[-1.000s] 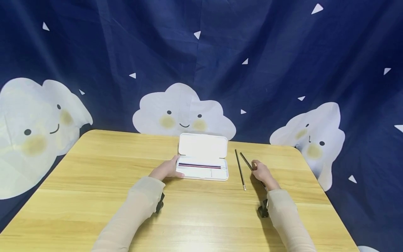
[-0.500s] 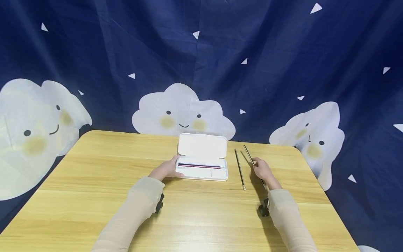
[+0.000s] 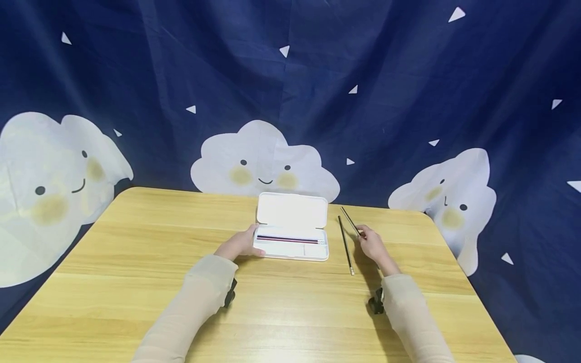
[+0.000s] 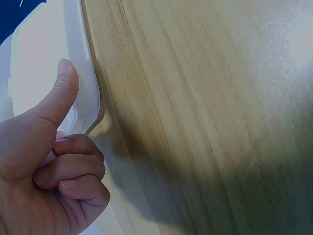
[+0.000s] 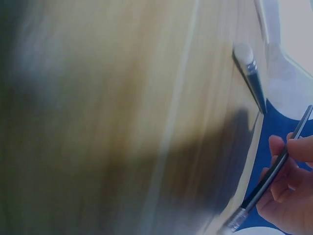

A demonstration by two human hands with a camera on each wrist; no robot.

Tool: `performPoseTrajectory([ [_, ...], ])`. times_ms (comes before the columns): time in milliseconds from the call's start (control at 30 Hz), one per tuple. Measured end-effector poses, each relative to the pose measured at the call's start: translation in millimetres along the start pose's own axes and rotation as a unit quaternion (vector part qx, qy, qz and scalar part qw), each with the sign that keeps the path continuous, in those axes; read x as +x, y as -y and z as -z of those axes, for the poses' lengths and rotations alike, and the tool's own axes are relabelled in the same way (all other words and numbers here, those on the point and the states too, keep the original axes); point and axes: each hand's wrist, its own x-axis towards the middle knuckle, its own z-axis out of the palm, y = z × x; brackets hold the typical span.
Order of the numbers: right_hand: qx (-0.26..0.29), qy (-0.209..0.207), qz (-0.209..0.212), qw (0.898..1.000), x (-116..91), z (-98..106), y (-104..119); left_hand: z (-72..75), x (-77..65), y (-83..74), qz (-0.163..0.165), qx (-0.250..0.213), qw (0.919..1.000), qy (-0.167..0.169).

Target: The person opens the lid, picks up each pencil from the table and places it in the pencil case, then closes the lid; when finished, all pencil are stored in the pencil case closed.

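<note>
A white pencil case (image 3: 281,250) lies with its lid (image 3: 292,210) raised at the far side of the table. Dark and red pencils (image 3: 288,238) lie in its long compartment. My left hand (image 3: 240,243) grips the case's left end; in the left wrist view the thumb lies over the rim and the other fingers are curled. To the right, my right hand (image 3: 373,246) pinches a dark pencil (image 5: 271,174) between thumb and fingers, its far end slanting up and left. A second dark pencil (image 3: 346,247) rests on the table between case and right hand, white eraser towards me.
The wooden table (image 3: 290,307) ends just behind the case. A dark blue curtain (image 3: 227,60) with printed clouds hangs behind it. Small black wrist devices (image 3: 376,302) sit beneath the sleeves.
My right hand has lifted the pencil off the table, and it has turned so its far end points further left. The left hand and case have stayed put.
</note>
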Motion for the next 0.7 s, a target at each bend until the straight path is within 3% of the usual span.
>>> performPoseTrajectory([
  [400, 0.030, -0.007, 0.011, 0.999, 4, -8, 15, 0.7, -0.5, -1.0, 0.003, 0.001, 1.0000, 0.002],
  [700, 0.052, -0.048, 0.032, 0.997, 6, -17, 26, 0.8, -1.4, -1.7, 0.008, 0.003, 1.0000, 0.003],
])
